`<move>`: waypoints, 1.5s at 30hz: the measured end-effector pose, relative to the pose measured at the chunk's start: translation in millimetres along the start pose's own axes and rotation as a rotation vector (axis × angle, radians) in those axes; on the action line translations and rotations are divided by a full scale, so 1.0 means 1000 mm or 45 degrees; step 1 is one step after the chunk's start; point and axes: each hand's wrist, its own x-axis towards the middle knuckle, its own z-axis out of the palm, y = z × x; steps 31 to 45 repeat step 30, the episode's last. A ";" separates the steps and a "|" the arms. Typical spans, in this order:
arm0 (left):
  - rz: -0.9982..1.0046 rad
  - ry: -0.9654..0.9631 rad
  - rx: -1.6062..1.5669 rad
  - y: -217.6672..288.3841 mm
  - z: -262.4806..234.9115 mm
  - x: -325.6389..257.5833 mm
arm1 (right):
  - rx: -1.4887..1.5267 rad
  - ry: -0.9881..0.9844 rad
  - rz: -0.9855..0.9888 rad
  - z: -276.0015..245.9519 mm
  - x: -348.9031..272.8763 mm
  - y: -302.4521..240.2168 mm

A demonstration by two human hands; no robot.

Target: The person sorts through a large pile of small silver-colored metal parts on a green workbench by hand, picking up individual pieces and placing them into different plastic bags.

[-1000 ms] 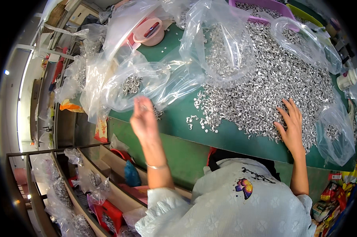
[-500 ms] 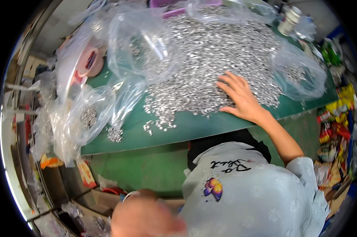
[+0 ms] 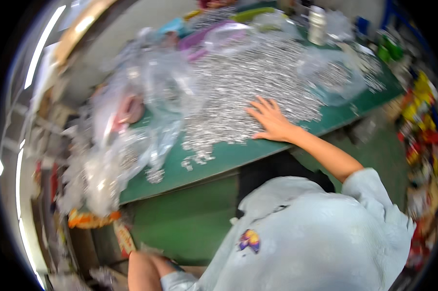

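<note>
My right hand (image 3: 272, 122) lies palm down on the near right edge of a wide spread of small silvery metal pieces (image 3: 248, 82). Its fingers are apart, and it holds nothing. The pieces are too small and blurred to name their kind. Of my left arm (image 3: 144, 271), only a bent part beside the sleeve shows at the lower edge; the left hand itself is out of the picture. Clear plastic bags (image 3: 168, 80) lie over the left side of the spread, and another clear bag (image 3: 335, 80) with similar pieces lies right of my right hand.
The green tabletop (image 3: 214, 167) has its near edge just before my body. At the back stand a purple tray (image 3: 192, 46) and a white bottle (image 3: 317, 26). A pink container (image 3: 130, 109) sits left among bags. Colourful packets (image 3: 420, 121) line the right side.
The view has swung, so the table sits tilted. My left hand, blurred at the lower edge before, has gone out of view. My right hand still rests spread on the metal pieces.
</note>
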 end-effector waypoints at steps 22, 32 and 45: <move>-1.484 0.943 0.660 -0.358 0.073 -0.080 | 0.287 -0.075 -0.203 0.000 0.024 -0.018; -1.644 0.942 0.833 -0.336 0.087 -0.120 | 0.366 -0.176 -0.087 0.009 0.032 -0.033; -1.644 0.942 0.833 -0.336 0.087 -0.120 | 0.366 -0.176 -0.087 0.009 0.032 -0.033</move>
